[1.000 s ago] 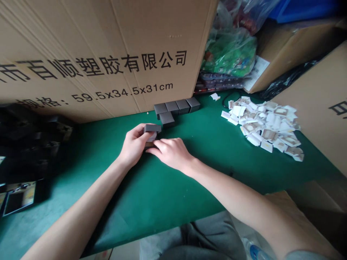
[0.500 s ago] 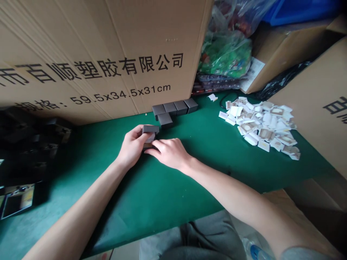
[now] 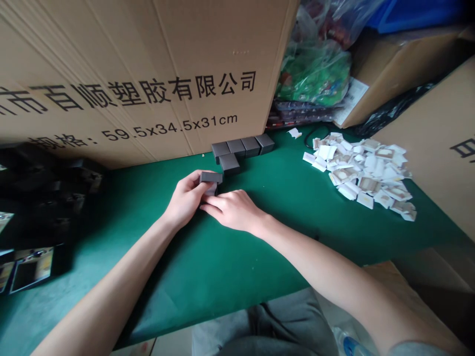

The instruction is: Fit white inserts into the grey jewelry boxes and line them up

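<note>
In front of me my left hand (image 3: 185, 200) is closed around a small dark grey box (image 3: 211, 177), thumb across its near side. Below the dark top part, a paler part of it shows between the fingers. My right hand (image 3: 237, 210) is closed too, its thumb and fingertips pinched at the lower edge of that box. Those fingertips partly hide what they grip. Just beyond the hands, a similar closed dark box (image 3: 229, 163) lies in front of a short row of matching boxes (image 3: 243, 146).
A large carton (image 3: 148, 59) stands behind the row. Right of it lies a heap of white paper inserts (image 3: 365, 170) on the green tabletop (image 3: 208, 277). Dark open boxes (image 3: 37, 198) are stacked at the left. Plastic bags (image 3: 315, 69) and another carton (image 3: 393, 64) fill the back right.
My right fingertips have moved in closer under the box, and the brownish edge seen there before is now covered. The whole view has shifted slightly; the other boxes stay put.
</note>
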`<act>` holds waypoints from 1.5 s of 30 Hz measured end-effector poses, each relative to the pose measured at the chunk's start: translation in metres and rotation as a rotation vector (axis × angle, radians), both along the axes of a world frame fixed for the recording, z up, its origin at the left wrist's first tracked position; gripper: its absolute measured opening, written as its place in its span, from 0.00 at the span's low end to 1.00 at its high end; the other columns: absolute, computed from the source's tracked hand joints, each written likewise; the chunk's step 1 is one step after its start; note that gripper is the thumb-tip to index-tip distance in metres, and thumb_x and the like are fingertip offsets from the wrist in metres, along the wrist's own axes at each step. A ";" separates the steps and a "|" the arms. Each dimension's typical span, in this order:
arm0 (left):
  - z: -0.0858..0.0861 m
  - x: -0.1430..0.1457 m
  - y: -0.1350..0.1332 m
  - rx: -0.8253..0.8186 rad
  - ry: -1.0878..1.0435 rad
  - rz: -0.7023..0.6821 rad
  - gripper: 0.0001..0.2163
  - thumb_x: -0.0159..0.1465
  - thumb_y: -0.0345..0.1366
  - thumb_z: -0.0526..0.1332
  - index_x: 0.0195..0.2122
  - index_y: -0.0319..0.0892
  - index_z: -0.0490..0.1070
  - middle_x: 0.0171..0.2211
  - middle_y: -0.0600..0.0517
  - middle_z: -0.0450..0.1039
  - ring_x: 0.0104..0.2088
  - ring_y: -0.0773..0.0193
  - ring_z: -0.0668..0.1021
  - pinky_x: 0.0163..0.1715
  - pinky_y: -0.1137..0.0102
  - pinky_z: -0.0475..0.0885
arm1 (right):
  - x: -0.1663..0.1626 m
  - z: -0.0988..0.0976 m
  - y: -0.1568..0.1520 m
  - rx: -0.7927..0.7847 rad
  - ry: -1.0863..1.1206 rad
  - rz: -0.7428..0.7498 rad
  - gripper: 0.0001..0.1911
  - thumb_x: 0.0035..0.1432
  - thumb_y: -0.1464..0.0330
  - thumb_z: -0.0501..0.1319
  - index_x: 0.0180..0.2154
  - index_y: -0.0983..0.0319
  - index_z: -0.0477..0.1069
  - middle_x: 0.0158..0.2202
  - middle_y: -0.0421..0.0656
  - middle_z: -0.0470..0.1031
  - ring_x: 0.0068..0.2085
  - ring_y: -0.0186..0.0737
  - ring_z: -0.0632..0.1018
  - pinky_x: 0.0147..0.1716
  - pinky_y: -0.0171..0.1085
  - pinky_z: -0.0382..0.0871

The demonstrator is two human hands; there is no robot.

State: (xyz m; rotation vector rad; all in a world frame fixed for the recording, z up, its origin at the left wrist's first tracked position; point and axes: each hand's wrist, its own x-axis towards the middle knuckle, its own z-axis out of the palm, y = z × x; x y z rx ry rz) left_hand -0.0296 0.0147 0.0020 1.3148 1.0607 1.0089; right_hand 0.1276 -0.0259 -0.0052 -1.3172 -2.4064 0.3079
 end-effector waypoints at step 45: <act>-0.002 -0.001 0.002 0.002 -0.014 0.006 0.10 0.61 0.39 0.67 0.42 0.43 0.80 0.39 0.49 0.79 0.38 0.60 0.78 0.42 0.67 0.73 | 0.001 -0.002 0.001 -0.009 0.035 -0.014 0.18 0.74 0.57 0.53 0.48 0.58 0.78 0.43 0.43 0.84 0.39 0.40 0.83 0.33 0.36 0.62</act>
